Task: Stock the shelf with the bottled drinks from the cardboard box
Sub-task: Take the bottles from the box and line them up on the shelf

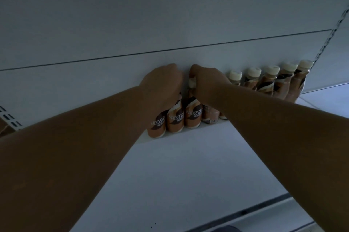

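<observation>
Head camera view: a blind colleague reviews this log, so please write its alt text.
Both hands, left hand and right hand, grip the tops of Nescafé bottles standing in a row against the back wall of a white shelf; more cream-capped bottles continue rightward.

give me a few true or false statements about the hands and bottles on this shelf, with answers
1. Both hands are on bottle tops at the back of the shelf. True: left hand, right hand.
2. The bottles have red caps. False: cream caps.
3. More bottles stand to the right of the hands. True.
4. The bottles lie on their sides. False: upright.
5. The labels read Nescafe. True.
</observation>
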